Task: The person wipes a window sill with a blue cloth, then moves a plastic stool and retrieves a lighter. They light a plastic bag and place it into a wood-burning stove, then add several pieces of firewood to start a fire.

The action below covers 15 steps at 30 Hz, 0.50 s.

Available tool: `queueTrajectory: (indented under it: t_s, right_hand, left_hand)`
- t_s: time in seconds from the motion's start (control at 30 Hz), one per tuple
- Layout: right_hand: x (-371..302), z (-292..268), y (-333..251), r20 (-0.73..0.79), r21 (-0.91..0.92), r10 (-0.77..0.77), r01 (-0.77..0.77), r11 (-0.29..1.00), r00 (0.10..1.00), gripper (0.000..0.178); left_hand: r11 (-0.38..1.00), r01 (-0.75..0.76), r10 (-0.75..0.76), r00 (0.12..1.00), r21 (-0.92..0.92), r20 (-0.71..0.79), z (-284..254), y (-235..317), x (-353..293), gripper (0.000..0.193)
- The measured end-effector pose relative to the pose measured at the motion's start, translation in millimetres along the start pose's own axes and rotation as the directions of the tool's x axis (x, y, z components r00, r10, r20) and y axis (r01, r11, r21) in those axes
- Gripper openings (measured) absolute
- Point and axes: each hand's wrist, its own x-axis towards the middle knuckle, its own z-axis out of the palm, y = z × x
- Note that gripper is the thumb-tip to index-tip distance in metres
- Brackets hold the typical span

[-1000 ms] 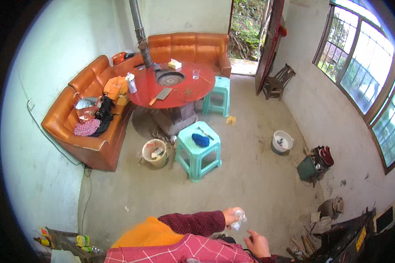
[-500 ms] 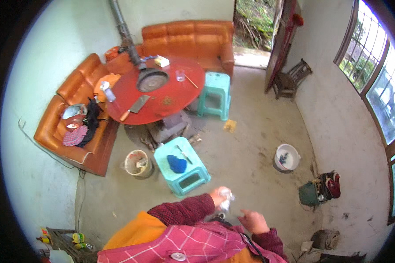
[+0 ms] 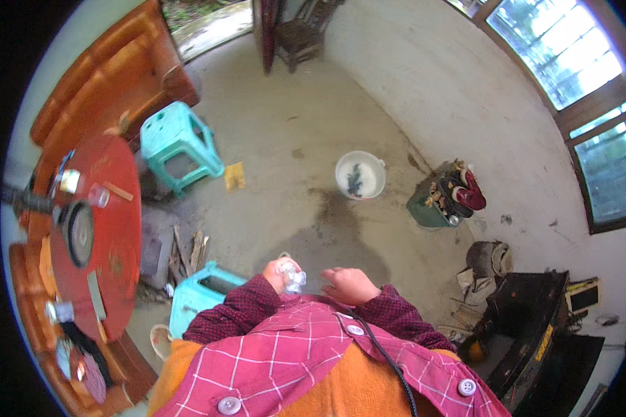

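My left hand (image 3: 276,275) is closed on a crumpled piece of clear-white plastic (image 3: 294,278), in front of my chest. What the plastic is, a bag or a wrapper, cannot be made out. My right hand (image 3: 352,285) hovers a short way to the right, its fingers loosely bent and apart, with nothing visible in them. A checked maroon apron (image 3: 278,354) covers my front below both hands. Just left of my left forearm stands a turquoise plastic stool (image 3: 188,306), partly hidden by my sleeve.
Ahead stands a white bucket (image 3: 362,182) with dark stuff inside. A green bin (image 3: 428,205) is by the right wall. Far left, a red round table (image 3: 122,208) carries a cleaver (image 3: 96,295); another turquoise stool (image 3: 177,139) is beside it. A black cabinet (image 3: 528,306) stands at right.
My view has swung to the right, so the table and stools have shifted left and the bucket is more central. Both hands stay before me, the left still gripping the plastic.
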Motion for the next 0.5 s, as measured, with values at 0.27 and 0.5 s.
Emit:
queueTrajectory:
  t_s: [0.27, 0.5]
  right_hand:
    - [85.3, -98.5, 32.7, -0.186, 0.352, 0.271, -0.193, 0.916, 0.945, 0.039]
    - [154.6, -132.1, 117.4, -0.259, 0.533, 0.281, -0.106, 0.839, 0.924, 0.035]
  left_hand:
    - [0.986, -0.160, 0.165, 0.969, -0.045, 0.185, -61.4, 112.8, 195.7, 0.019]
    - [0.950, -0.311, 0.275, 0.886, 0.037, 0.374, -34.4, 90.9, 309.7, 0.026]
